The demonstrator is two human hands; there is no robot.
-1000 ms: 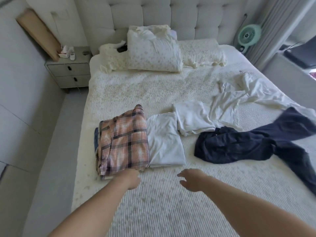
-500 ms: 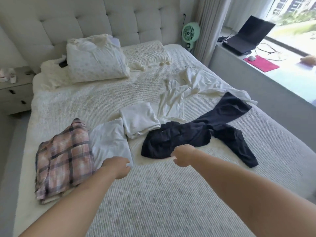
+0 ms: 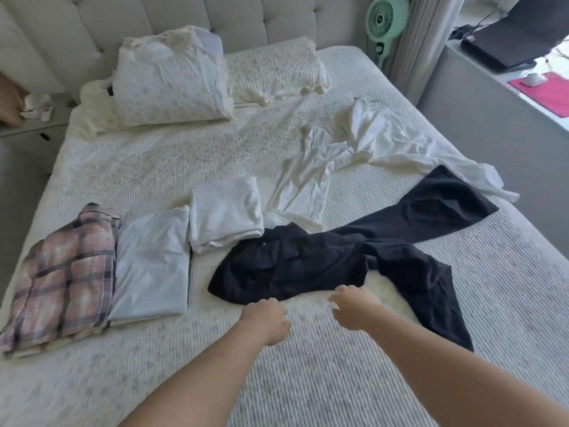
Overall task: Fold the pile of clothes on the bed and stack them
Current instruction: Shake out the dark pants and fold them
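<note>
Two bare hands reach out over the bed [image 3: 354, 380], both just short of the near edge of the dark trousers [image 3: 308, 266]. The left hand [image 3: 266, 320] has its fingers curled under, holding nothing; whether the knuckles touch the cloth cannot be told through the blur. The right hand [image 3: 351, 306] is spread, fingers loosely bent and apart, hovering beside the trousers' edge over a fluffy white patch of bedding.

The trousers lie unfolded and crumpled, one leg running away to the right, the other bending toward the near right corner. Beyond them sprawls an unfolded white shirt [image 3: 363, 155] (its lower hem runs under the trousers).

Left of the trousers sit three folded pieces in a row: a plaid shirt [image 3: 64, 272] nearest the bed's left edge, a pale folded top [image 3: 151, 269] touching its right side, and a white folded garment [image 3: 224, 211] just beyond that, its corner meeting the trousers.

Pillows [image 3: 172, 78] lean against the padded headboard, and a green fan [image 3: 386, 20] stands at the far right corner.
</note>
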